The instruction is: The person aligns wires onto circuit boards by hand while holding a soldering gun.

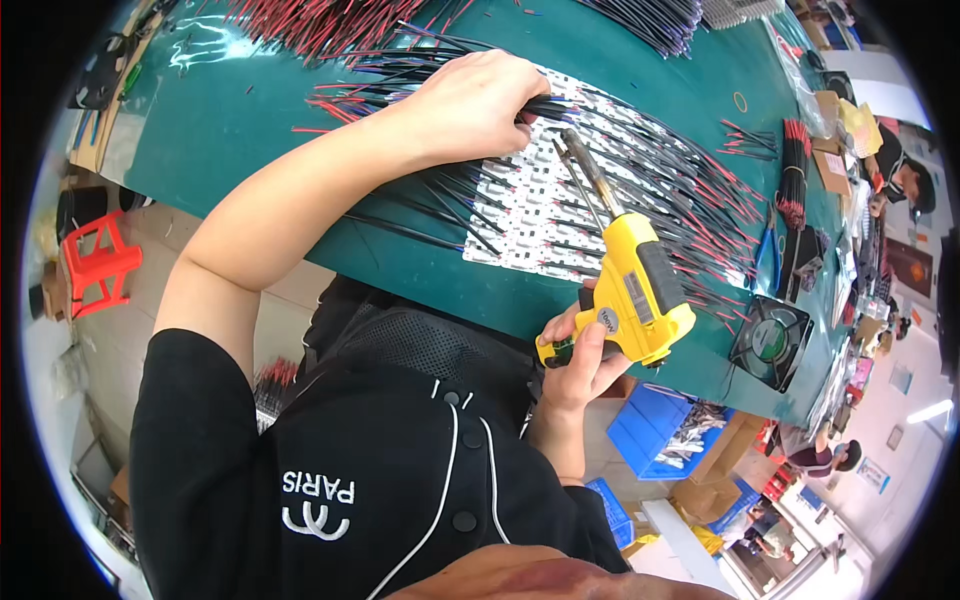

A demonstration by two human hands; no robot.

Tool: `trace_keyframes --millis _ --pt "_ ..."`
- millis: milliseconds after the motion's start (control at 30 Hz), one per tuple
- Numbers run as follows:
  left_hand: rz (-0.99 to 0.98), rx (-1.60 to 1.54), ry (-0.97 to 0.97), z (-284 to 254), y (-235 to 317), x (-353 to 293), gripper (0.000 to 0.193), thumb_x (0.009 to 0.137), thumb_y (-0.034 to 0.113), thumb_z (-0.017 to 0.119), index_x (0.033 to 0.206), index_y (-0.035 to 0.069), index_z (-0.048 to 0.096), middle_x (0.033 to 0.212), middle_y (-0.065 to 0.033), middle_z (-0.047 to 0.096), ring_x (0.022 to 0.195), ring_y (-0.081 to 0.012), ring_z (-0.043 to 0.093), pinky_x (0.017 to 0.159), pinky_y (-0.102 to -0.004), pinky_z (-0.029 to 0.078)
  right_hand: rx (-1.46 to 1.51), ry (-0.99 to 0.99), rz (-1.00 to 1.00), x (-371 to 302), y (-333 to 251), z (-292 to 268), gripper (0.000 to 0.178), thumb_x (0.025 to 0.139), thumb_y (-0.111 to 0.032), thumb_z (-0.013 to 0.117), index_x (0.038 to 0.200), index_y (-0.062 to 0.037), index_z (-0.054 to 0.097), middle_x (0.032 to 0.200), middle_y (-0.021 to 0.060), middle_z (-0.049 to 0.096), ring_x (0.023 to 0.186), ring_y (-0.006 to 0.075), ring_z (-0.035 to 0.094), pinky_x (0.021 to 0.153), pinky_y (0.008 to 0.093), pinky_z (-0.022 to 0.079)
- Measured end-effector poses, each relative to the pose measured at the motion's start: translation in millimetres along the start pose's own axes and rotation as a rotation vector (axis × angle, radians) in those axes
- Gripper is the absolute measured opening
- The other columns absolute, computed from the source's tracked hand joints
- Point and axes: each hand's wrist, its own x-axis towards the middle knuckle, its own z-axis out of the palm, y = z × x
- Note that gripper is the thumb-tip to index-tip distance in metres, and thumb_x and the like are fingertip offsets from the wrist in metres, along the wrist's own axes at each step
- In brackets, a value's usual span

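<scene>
My right hand [582,362] grips a yellow and black soldering gun [640,285] by its handle. The gun's metal tip points up and away from me, over a panel of white circuit boards [515,215] on the green table. At the panel's far part my left hand [488,100] is closed, fingers bent down around some black wires [548,108]; its fingertips are mostly hidden. The tip end is near that hand but apart from it. Rows of black wires with red ends [690,195] lie across the panel and stick out on both sides.
Bundles of red and black wires [320,22] lie at the table's far edge. A black fan [772,342], blue-handled pliers [768,255] and a wire bundle [793,175] are at the right. A blue bin [645,425] stands below the table. A red stool [102,262] is at left. Other people are at far right.
</scene>
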Motion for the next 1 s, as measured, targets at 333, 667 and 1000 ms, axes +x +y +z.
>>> trace_keyframes --millis 333,667,1000 --pt "0.070 -0.051 0.086 -1 -2 -1 0.033 0.069 0.010 0.067 0.099 -0.001 0.060 0.094 -0.0151 0.061 0.093 -0.0320 0.057 0.085 -0.0374 0.044 0.038 0.002 -0.048 -2 4 2 0.031 0.088 -0.018 0.052 0.108 0.0039 0.042 0.074 0.0102 0.049 0.055 0.0120 0.049 0.046 0.0253 0.045" --pt "0.093 -0.047 0.134 7 -1 1 0.031 0.066 0.008 0.067 0.095 -0.002 0.060 0.089 -0.0154 0.061 0.088 -0.0326 0.057 0.080 -0.0385 0.045 0.014 -0.014 -0.019 -1 4 2 0.031 0.087 -0.016 0.052 0.109 0.0041 0.041 0.077 0.0110 0.050 0.055 0.0124 0.050 0.046 0.0259 0.045" --pt "0.115 -0.038 0.178 10 -1 1 0.031 0.065 0.007 0.067 0.093 -0.003 0.060 0.083 -0.0171 0.060 0.081 -0.0335 0.058 0.075 -0.0397 0.046 0.000 -0.011 -0.026 -1 5 4 0.032 0.087 -0.016 0.052 0.109 0.0048 0.042 0.076 0.0107 0.050 0.055 0.0117 0.050 0.045 0.0252 0.045"
